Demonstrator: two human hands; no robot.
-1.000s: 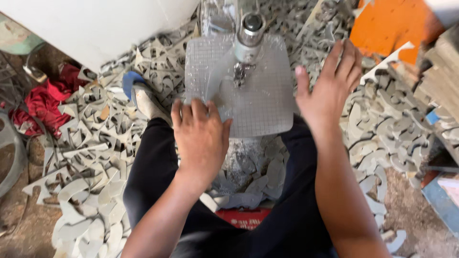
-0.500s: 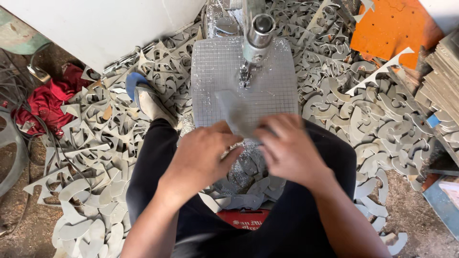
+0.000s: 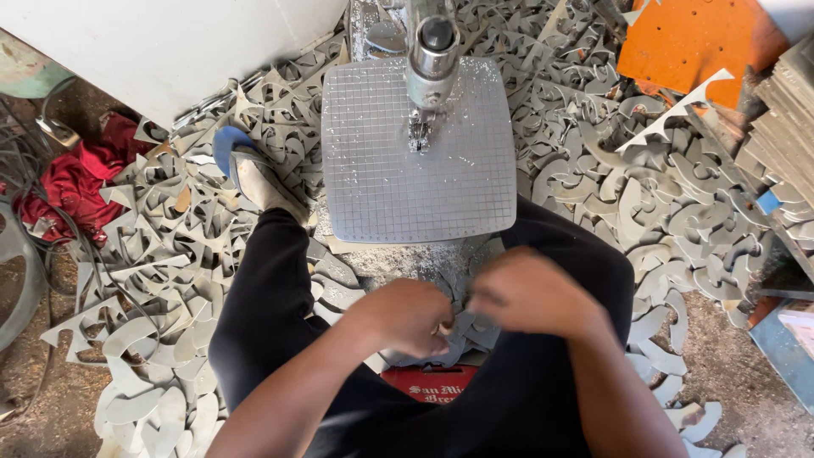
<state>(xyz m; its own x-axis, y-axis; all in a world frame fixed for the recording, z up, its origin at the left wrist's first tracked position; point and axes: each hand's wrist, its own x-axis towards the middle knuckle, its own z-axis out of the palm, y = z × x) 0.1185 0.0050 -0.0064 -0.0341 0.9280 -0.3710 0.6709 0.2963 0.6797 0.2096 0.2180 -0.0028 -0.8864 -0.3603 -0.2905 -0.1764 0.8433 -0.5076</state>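
Only one view, from a camera on the head. Looks almost straight down, from close above the lap. Shows both hands near the bottom, left hand [image 3: 407, 315] and right hand [image 3: 532, 293], blurred. Takes in the gridded saw table [image 3: 373, 170] just ahead and the floor [image 3: 51, 399] around. No second view to share with.

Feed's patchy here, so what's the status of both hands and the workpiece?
Left hand and right hand close together below the gridded saw table, blurred, on a grey cut piece. Grip unclear. Table top bare; grey offcuts heaped around.
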